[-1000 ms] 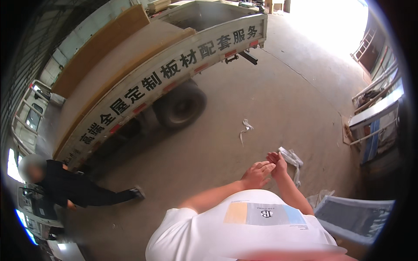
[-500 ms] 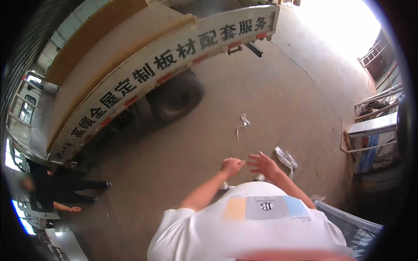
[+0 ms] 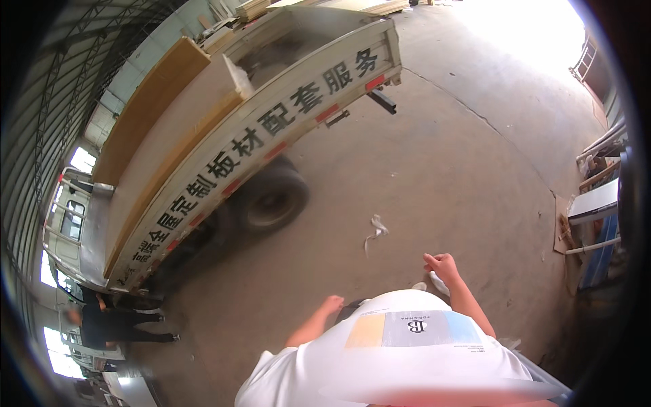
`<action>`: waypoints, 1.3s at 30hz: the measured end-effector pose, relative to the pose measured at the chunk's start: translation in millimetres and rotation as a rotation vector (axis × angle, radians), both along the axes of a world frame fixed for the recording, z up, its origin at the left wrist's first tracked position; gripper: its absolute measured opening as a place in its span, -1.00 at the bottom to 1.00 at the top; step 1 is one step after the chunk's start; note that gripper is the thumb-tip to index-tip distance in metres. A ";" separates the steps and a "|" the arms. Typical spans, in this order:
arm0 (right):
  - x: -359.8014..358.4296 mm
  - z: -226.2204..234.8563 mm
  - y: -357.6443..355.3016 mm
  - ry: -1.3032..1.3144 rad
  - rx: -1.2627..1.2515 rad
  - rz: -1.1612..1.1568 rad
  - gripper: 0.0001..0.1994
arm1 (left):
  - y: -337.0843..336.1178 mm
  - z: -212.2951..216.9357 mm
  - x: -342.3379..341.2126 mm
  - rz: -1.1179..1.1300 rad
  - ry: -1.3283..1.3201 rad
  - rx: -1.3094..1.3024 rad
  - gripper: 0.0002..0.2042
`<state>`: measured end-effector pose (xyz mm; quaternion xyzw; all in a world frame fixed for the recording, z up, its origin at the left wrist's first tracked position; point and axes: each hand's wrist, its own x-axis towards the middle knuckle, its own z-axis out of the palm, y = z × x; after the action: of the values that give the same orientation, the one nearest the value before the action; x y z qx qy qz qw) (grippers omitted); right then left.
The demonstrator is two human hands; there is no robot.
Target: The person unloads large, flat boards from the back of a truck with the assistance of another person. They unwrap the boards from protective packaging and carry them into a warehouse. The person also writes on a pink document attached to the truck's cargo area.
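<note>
My left hand (image 3: 332, 304) hangs low at the left side of my white shirt (image 3: 407, 305), apart from other things. It is small and blurred, so its fingers are hard to read. My right hand (image 3: 442, 267) is raised in front of me at the right, its fingers curled in and nothing visible in them. Just below that hand, a white thing (image 3: 439, 285) shows at floor level, partly covered by my wrist; its kind is unclear. Farther ahead lies a crumpled white strip (image 3: 378, 226) on the concrete floor.
A flatbed truck (image 3: 271, 129) with large boards (image 3: 173, 129) on its bed stands ahead and left. Beside its cab is a person in dark clothes (image 3: 112, 325). Racks holding panels (image 3: 597, 203) line the right side. A bright opening (image 3: 522, 34) lies at the far right.
My hands have moved apart: the left down and left, the right out to the right, its spread fingers now curled. The view has shifted, showing more of the truck bed.
</note>
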<state>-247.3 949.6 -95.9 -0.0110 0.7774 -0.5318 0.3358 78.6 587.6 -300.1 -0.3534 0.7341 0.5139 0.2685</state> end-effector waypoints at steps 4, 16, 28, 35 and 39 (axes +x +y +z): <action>-104.4 -15.0 90.1 0.010 -0.053 -0.183 -0.65 | 43.3 33.9 -73.7 0.127 0.009 0.036 -0.68; -299.3 -109.6 307.4 -0.110 0.202 -0.392 -0.68 | 90.1 -11.1 -506.1 0.009 -0.337 -0.010 -0.72; -408.7 -117.6 553.4 -0.656 -0.207 -1.441 -0.26 | 431.8 41.8 -1243.8 -0.775 0.462 -0.041 -0.68; -609.7 -202.4 586.5 -0.955 -0.306 -1.074 -0.26 | 651.7 78.1 -1404.4 -1.001 0.387 -0.035 -0.65; -735.1 -174.6 720.3 -0.981 -0.135 -0.839 -0.36 | 690.4 65.7 -1433.3 -1.254 0.175 -0.218 -0.59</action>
<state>-982.4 1670.0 -270.5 0.5166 0.4367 -0.6089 0.4144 -1354.7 1277.9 -234.3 0.1609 0.8686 0.2088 0.4195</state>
